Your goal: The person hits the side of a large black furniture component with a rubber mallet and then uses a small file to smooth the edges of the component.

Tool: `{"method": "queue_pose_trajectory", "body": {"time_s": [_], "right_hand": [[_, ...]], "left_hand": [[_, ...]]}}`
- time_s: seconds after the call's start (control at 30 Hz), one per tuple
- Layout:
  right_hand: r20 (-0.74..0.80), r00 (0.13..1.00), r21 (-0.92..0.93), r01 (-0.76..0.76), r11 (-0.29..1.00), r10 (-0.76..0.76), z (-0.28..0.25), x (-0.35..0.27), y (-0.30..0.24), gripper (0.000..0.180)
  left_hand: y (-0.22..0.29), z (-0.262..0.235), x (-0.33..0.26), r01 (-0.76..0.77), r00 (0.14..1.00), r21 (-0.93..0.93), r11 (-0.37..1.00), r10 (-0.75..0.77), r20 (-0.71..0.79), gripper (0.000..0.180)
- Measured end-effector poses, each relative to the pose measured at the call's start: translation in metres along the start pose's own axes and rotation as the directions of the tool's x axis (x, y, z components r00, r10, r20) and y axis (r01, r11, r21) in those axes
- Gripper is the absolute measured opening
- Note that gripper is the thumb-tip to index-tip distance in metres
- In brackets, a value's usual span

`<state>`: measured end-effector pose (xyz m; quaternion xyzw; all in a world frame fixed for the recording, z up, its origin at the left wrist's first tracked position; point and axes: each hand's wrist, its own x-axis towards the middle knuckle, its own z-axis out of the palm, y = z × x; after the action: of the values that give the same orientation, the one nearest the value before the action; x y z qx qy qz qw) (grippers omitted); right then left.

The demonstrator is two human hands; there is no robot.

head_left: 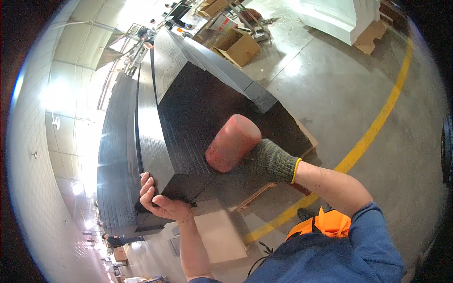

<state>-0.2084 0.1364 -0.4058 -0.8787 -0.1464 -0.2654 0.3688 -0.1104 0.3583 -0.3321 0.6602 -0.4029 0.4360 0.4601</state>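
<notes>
1 head fisheye view, looking down, close

left hand [163,200]: grips black panel [207,118] | right hand [271,160]: seemingly holds red mallet [232,142]

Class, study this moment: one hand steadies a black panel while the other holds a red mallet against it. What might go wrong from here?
1. The bare left hand grips the corner of the black panel stack, close to the red mallet head; a glancing blow might hit its fingers.
2. The gloved right hand holds the mallet, which might dent the dark panel face.
</notes>
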Motion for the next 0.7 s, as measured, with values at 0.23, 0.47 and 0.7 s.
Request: {"method": "queue_pose_trajectory", "body": {"time_s": [0.23,0.47,0.7], "right_hand": [[0.162,0.979,-0.100,-0.110,0.989,0.125,0.017,-0.003,0.009,0.030],[-0.075,0.995,-0.098,-0.065,0.993,0.058,0.033,-0.007,0.018,0.024],[-0.445,0.896,-0.002,0.014,1.000,-0.014,0.037,-0.016,0.002,0.035]], "left_hand": [[0.002,0.000,0.002,0.009,1.000,0.017,1.000,-0.009,-0.004,0.040],[-0.004,0.000,0.001,-0.015,1.000,-0.005,1.000,0.015,-0.002,0.039],[-0.003,-0.004,0.003,0.027,1.000,-0.022,0.999,-0.027,-0.008,0.036]]}}
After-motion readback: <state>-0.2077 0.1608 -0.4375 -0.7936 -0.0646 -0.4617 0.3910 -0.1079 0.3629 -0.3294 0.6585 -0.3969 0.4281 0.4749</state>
